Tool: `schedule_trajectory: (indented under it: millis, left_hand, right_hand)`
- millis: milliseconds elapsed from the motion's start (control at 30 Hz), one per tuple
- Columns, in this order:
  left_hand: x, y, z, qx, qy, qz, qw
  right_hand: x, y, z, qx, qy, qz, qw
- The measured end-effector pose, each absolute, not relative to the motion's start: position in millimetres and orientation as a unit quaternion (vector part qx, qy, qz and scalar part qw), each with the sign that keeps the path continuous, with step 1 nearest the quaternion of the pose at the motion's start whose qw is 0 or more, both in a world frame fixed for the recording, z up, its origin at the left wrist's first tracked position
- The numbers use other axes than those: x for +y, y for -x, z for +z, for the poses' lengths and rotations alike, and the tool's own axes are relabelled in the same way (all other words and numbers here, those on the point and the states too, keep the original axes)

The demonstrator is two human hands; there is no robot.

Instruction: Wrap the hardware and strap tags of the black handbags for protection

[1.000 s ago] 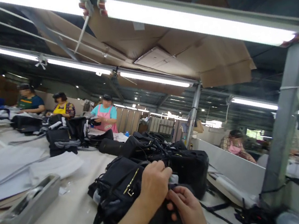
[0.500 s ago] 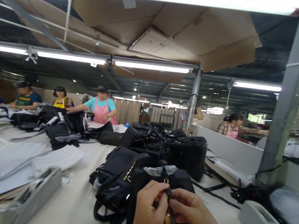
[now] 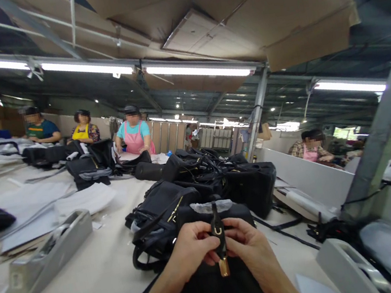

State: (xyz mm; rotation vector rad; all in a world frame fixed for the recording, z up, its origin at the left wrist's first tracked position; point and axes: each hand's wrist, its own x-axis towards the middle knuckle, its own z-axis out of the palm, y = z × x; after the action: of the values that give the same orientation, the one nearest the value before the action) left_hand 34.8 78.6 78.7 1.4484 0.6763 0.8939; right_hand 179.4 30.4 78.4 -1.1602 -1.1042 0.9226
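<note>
At the near end of the long work table (image 3: 72, 287), the person has a black bag (image 3: 219, 287) standing right in front of them, and both hands are busy at its top edge. The left hand (image 3: 192, 247) and the right hand (image 3: 252, 247) are each closed in a pinch on a short black strap tab (image 3: 217, 230) that rises from the bag's mouth; a small gold fitting (image 3: 223, 267) hangs from its lower end, between the thumbs. White paper stuffing (image 3: 209, 206) shows in the opening just behind.

As I read it, the step in hand is fixing or checking that tab and its metal piece. The next move would call for a steady pinch and fine fingertip work, with the bag kept upright.

More black bags (image 3: 201, 180) are heaped just beyond, a grey tape dispenser (image 3: 48, 253) lies to the left, and other workers (image 3: 132, 129) stand far down the table.
</note>
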Motion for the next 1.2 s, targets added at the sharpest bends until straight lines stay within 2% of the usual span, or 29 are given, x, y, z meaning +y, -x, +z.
schedule_trajectory:
  millis: [333,400,533,600,767,833,933,1033,1200]
  left_hand:
    - [83.2,-46.3,68.3,0.33,-0.633,0.448,0.538]
    - [80.8,-50.0,66.3,0.334,-0.644,0.451,0.52]
    - [75.5,-59.3,64.2,0.339,-0.672,0.488,0.442]
    - [74.1,-63.2,62.6,0.337,-0.667,0.514,0.421]
    - [75.0,-62.8,59.4,0.268,-0.621,0.426,0.6]
    - [75.3,-60.9,59.5,0.233,-0.615,0.403,0.636]
    - [74.9,-60.8,60.6,0.215,-0.618,0.418,0.631]
    - [74.8,-63.8,60.7,0.224,-0.616,0.472,0.589]
    - [72.9,-71.5,53.0,0.237,-0.585,0.488,0.603]
  right_hand:
    - [38.9,-178.2,61.2,-0.53,0.505,0.287,0.618]
    - [38.1,-178.7,66.8,-0.518,0.493,0.305,0.629]
    - [33.7,-179.4,74.9,-0.446,0.437,0.431,0.651]
    - [31.4,-180.4,73.1,-0.457,0.419,0.441,0.649]
    - [29.8,-183.0,57.4,-0.533,0.462,0.286,0.649]
    - [30.6,-181.3,51.2,-0.528,0.495,0.227,0.651]
    - [31.4,-176.9,45.0,-0.518,0.538,0.167,0.644]
    - [30.8,-173.8,42.3,-0.517,0.515,0.21,0.65]
    - [27.9,-169.9,45.0,-0.521,0.501,0.234,0.651]
